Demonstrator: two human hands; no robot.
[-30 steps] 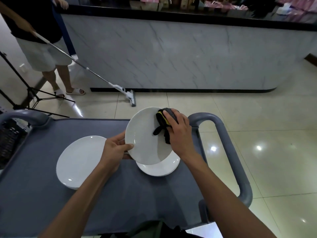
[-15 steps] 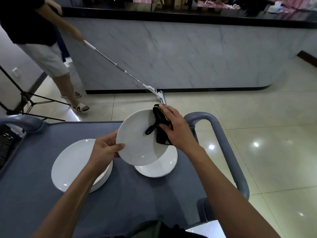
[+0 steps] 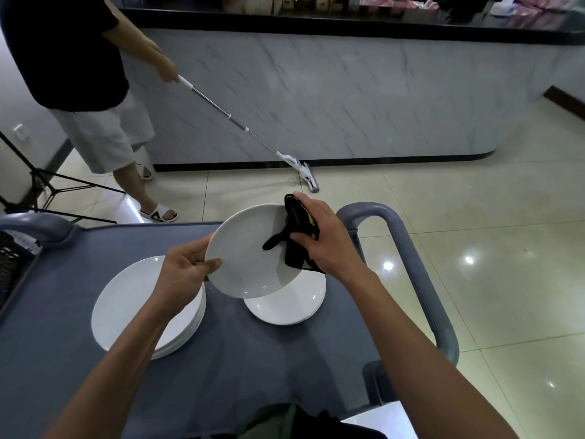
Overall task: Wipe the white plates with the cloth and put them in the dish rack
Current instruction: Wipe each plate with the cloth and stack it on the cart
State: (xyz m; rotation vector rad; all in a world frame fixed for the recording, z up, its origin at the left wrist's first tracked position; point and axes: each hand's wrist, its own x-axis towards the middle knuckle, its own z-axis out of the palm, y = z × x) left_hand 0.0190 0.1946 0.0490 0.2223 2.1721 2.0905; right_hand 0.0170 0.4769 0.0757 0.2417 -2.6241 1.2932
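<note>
On the grey cart (image 3: 221, 359), left hand (image 3: 186, 274) pinches plate (image 3: 247, 258); right hand (image 3: 326, 242) grips cloth (image 3: 297, 236).

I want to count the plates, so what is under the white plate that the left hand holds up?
Under the raised white round plate lies another white plate on the grey cart top. Its far part is covered, so whether more plates lie beneath is unclear.

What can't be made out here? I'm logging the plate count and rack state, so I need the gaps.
- Dish rack: head view, cut off by the left edge; contents unreadable.
- Left plate stack: the left hand and forearm cover part; rims too thin to count.
- Right plate pile: mostly hidden under the held plate.
- Cloth: bunched under the right hand; its contact area is hidden.
</note>
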